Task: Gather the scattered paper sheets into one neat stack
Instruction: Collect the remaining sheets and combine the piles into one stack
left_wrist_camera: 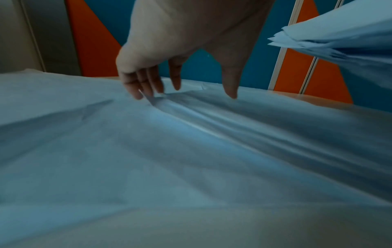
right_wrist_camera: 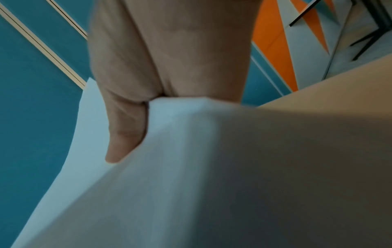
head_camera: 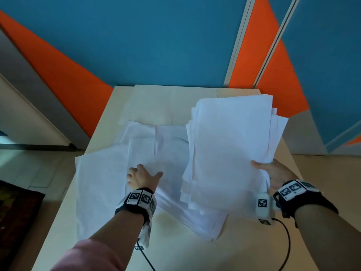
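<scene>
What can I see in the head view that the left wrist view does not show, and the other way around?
Only the head view shows the right hand gripping the held stack by its near right corner, the table, and how the loose sheets lie spread across it.

Only the left wrist view shows the left fingertips touching the top sheet, which wrinkles beside them.

Both show the left hand on the loose sheets and the held stack raised at the right.

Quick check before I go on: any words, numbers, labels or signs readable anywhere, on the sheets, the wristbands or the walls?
No readable text in any view.
Sheets on the table: look blank; any faint print is too blurred to read.
Stack held by the right hand: top sheet shows no print.
Wristbands: black-and-white square marker codes only, no letters or numbers.
Walls: plain blue and orange panels, no signs.
</scene>
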Demonstrator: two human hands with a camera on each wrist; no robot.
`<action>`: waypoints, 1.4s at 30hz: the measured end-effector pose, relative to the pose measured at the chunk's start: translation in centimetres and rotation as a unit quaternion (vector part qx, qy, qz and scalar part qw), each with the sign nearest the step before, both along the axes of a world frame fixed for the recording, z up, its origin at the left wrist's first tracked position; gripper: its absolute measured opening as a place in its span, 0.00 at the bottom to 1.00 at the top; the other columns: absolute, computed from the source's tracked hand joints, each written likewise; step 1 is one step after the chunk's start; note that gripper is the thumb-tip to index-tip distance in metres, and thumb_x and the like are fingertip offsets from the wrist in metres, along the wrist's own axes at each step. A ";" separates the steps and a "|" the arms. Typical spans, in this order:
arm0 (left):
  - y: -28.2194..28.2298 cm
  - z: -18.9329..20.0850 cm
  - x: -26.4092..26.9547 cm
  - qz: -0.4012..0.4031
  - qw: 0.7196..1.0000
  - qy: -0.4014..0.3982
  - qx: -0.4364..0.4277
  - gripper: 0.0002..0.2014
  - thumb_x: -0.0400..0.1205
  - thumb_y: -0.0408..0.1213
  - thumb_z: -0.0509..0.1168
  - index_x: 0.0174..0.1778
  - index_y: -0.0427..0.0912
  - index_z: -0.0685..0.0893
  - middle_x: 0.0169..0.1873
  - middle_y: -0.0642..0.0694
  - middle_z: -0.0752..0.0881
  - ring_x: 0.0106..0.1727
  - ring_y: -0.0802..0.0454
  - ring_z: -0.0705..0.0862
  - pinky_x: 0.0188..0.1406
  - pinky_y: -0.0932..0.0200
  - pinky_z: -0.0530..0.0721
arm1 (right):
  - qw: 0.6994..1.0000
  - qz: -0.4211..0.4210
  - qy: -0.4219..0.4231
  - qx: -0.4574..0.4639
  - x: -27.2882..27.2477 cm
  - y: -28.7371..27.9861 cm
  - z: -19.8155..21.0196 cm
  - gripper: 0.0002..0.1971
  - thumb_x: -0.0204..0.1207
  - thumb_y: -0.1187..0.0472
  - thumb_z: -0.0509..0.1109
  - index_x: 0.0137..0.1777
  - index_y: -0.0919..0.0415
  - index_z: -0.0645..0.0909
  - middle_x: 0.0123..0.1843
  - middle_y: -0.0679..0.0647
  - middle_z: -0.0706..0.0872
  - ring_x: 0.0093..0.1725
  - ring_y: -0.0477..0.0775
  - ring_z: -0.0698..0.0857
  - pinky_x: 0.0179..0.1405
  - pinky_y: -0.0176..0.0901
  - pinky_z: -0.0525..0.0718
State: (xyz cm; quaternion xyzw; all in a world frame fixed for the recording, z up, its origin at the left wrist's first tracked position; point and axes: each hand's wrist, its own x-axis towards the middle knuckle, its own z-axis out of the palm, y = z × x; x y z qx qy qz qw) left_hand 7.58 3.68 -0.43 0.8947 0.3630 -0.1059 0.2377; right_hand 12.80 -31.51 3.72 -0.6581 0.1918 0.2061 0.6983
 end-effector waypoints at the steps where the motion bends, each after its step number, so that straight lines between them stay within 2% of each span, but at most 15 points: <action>1: -0.2 -0.1 0.0 -0.006 1.000 0.026 0.014 0.42 0.67 0.58 0.73 0.70 0.36 0.69 0.68 0.36 0.71 0.69 0.37 0.71 0.66 0.46 0.72 | 1.000 -0.001 0.001 -0.005 -0.1 -0.4 0.1 0.65 0.21 0.47 0.90 0.68 0.66 0.78 0.63 0.64 0.86 0.62 0.66 0.84 0.68 0.63 0.76; 4: 0.2 -0.4 1.1 -0.020 0.996 0.083 0.009 0.45 0.65 0.56 0.76 0.72 0.36 0.67 0.69 0.37 0.75 0.71 0.38 0.73 0.70 0.45 0.71 | 1.000 0.009 0.009 -0.024 -0.2 -1.1 0.3 0.66 0.18 0.47 0.89 0.67 0.68 0.78 0.62 0.64 0.86 0.62 0.65 0.84 0.70 0.61 0.75; 9: 1.8 0.4 4.1 -0.080 0.993 0.075 -0.047 0.24 0.77 0.34 0.68 0.71 0.37 0.77 0.68 0.37 0.81 0.68 0.39 0.81 0.65 0.51 0.80 | 0.999 0.027 0.015 -0.030 -0.6 -1.5 0.1 0.58 0.20 0.47 0.89 0.59 0.65 0.82 0.57 0.61 0.88 0.60 0.64 0.85 0.66 0.58 0.77; 12: 2.1 1.4 5.5 -0.139 0.987 0.076 -0.032 0.20 0.77 0.34 0.66 0.67 0.36 0.81 0.66 0.36 0.83 0.66 0.38 0.81 0.63 0.52 0.80 | 0.999 0.034 0.026 -0.030 -0.7 -1.7 -0.2 0.53 0.28 0.50 0.89 0.60 0.67 0.82 0.51 0.59 0.89 0.59 0.64 0.85 0.66 0.59 0.77; 14: 2.0 2.1 6.4 -0.163 0.986 0.032 -0.024 0.17 0.79 0.34 0.64 0.64 0.35 0.82 0.63 0.35 0.84 0.64 0.37 0.82 0.61 0.51 0.79 | 0.999 0.033 0.026 -0.035 -0.7 -2.0 -0.7 0.54 0.21 0.47 0.89 0.56 0.64 0.83 0.53 0.60 0.88 0.57 0.64 0.85 0.66 0.60 0.77; 17: 1.8 2.5 7.6 -0.112 0.986 -0.125 -0.021 0.18 0.82 0.36 0.62 0.69 0.41 0.78 0.67 0.35 0.79 0.67 0.35 0.78 0.63 0.45 0.75 | 0.999 0.036 0.025 -0.029 -0.9 -2.4 -1.1 0.52 0.16 0.46 0.89 0.50 0.62 0.84 0.45 0.56 0.92 0.53 0.62 0.86 0.58 0.57 0.81; 19: 1.6 2.7 7.5 -0.062 0.985 -0.163 0.000 0.24 0.80 0.42 0.64 0.73 0.45 0.71 0.70 0.36 0.73 0.69 0.35 0.73 0.65 0.39 0.72 | 0.999 0.031 0.029 -0.030 -0.9 -2.6 -1.2 0.52 0.15 0.46 0.89 0.49 0.63 0.84 0.41 0.54 0.93 0.51 0.61 0.86 0.50 0.52 0.83; 23: 1.6 1.6 4.9 0.105 0.991 -0.053 -0.070 0.42 0.75 0.54 0.67 0.78 0.33 0.59 0.73 0.31 0.68 0.73 0.34 0.69 0.68 0.40 0.71 | 0.999 0.015 0.035 -0.037 -1.0 -2.5 -1.2 0.52 0.27 0.48 0.89 0.57 0.67 0.83 0.52 0.60 0.90 0.55 0.63 0.86 0.58 0.55 0.81; 25: 1.0 0.3 3.5 0.116 0.984 0.016 -0.132 0.49 0.73 0.56 0.69 0.78 0.25 0.54 0.73 0.29 0.71 0.74 0.34 0.72 0.70 0.45 0.73 | 0.999 0.012 0.037 -0.033 -1.2 -2.2 -1.0 0.52 0.30 0.49 0.89 0.60 0.68 0.81 0.54 0.60 0.87 0.56 0.62 0.85 0.60 0.55 0.80; 28: -0.3 -0.5 3.2 0.109 0.980 0.001 -0.168 0.42 0.73 0.39 0.74 0.75 0.24 0.59 0.69 0.29 0.76 0.70 0.34 0.77 0.66 0.49 0.77 | 0.998 0.013 0.051 -0.040 -1.2 -1.9 -1.0 0.56 0.31 0.51 0.89 0.66 0.70 0.78 0.57 0.63 0.86 0.59 0.64 0.84 0.66 0.58 0.76; 31: -0.5 0.3 4.8 0.123 0.970 -0.099 -0.183 0.31 0.75 0.33 0.72 0.71 0.28 0.68 0.67 0.29 0.78 0.69 0.34 0.78 0.64 0.48 0.77 | 0.998 0.001 0.056 -0.039 -1.3 -2.0 -1.3 0.62 0.25 0.48 0.90 0.67 0.70 0.77 0.61 0.64 0.85 0.61 0.66 0.84 0.66 0.59 0.78; 35: -0.4 0.5 7.0 0.132 0.952 -0.198 -0.193 0.28 0.79 0.41 0.67 0.73 0.33 0.69 0.69 0.33 0.78 0.70 0.36 0.77 0.67 0.48 0.74 | 0.998 -0.010 0.062 -0.025 -1.7 -1.5 -0.6 0.36 0.63 0.62 0.81 0.70 0.74 0.75 0.64 0.67 0.83 0.54 0.63 0.85 0.62 0.58 0.80; 36: -0.7 0.4 7.2 0.128 0.959 -0.175 -0.182 0.33 0.78 0.46 0.68 0.75 0.34 0.66 0.72 0.33 0.75 0.72 0.36 0.74 0.69 0.47 0.72 | 0.997 -0.012 0.064 -0.031 -1.8 -1.6 -0.7 0.40 0.57 0.59 0.85 0.68 0.73 0.75 0.63 0.67 0.84 0.54 0.63 0.85 0.58 0.56 0.81; 39: -2.5 0.1 7.3 0.111 0.983 -0.073 -0.127 0.51 0.68 0.51 0.76 0.80 0.35 0.54 0.74 0.30 0.68 0.76 0.34 0.68 0.73 0.41 0.67 | 0.997 -0.013 0.060 -0.047 -1.9 -2.2 -1.6 0.64 0.18 0.47 0.89 0.64 0.70 0.78 0.56 0.64 0.86 0.53 0.62 0.85 0.50 0.52 0.83; 42: -3.8 0.0 7.8 0.112 0.981 -0.054 -0.146 0.45 0.67 0.39 0.78 0.74 0.32 0.58 0.68 0.30 0.75 0.70 0.34 0.75 0.67 0.44 0.75 | 0.997 -0.016 0.053 -0.046 -1.8 -2.7 -2.3 0.66 0.14 0.46 0.88 0.62 0.70 0.78 0.56 0.64 0.86 0.54 0.64 0.85 0.56 0.57 0.82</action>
